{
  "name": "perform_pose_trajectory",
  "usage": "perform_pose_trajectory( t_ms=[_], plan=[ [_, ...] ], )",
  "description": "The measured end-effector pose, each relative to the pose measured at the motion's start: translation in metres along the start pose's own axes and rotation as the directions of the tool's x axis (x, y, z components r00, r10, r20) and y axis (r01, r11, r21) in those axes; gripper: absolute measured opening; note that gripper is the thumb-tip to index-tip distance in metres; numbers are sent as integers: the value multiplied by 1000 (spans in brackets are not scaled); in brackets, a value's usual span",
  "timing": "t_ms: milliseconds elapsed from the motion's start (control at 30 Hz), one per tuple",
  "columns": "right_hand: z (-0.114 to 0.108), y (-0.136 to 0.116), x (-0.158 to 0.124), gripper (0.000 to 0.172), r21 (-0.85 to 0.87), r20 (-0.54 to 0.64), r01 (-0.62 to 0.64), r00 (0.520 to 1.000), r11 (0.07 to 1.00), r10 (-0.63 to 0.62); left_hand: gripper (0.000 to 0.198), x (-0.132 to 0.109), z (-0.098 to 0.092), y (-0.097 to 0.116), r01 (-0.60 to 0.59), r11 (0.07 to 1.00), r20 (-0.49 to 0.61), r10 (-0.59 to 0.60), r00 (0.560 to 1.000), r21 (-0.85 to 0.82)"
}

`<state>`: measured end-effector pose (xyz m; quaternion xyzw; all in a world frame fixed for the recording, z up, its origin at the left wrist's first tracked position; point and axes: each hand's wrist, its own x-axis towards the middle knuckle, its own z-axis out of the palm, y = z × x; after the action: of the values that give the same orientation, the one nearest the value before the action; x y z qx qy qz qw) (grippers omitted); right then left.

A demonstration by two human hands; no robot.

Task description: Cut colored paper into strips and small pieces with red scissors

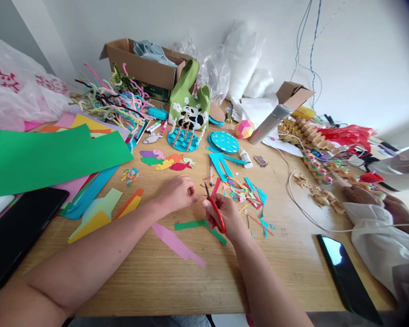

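Note:
My right hand (228,213) is closed round the red-handled scissors (216,211), whose dark blades point up and away from me. Just left of the blades, my left hand (180,193) is curled with its fingertips together; what it pinches, if anything, is too small to make out. Tiny red bits show between the two hands. Below them lie a green paper strip (191,225) and a pink paper strip (179,243). Beyond my left hand are several coloured paper fish (165,163) and a small heap of paper bits (129,176). Paper scraps (241,193) spread to the right of the scissors.
Green sheets (54,156) and a black tablet-like device (23,231) lie left. Behind stand a panda bag (191,106), a cardboard box (143,63) and a grey bottle (271,122). A phone (347,272), a white cable (293,195) and another person's sleeve (371,231) are right.

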<state>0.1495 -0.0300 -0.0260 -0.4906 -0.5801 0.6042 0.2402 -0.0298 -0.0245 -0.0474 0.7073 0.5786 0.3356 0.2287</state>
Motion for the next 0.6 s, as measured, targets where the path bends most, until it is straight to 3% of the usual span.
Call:
perform_pose_trajectory(
  t_ms=[233, 300, 400, 600],
  plan=[
    [1, -1, 0, 49, 25, 5, -12, 1000, 1000, 12, 10, 2, -1, -1, -43, 999, -83, 40, 996, -29],
    [0, -1, 0, 49, 34, 1, -8, 1000, 999, 8, 19, 3, 0, -2, -96, 992, -95, 88, 992, -80],
    [-1, -2, 1, 49, 47, -37, 5, 999, 999, -3, 27, 1, 2, -1, -194, 978, -21, 193, 981, -81],
    [-1, -10, 0, 48, 80, -153, 36, 988, 996, -24, 5, -6, -1, 15, -269, 955, 101, 258, 961, 125]
  ],
)
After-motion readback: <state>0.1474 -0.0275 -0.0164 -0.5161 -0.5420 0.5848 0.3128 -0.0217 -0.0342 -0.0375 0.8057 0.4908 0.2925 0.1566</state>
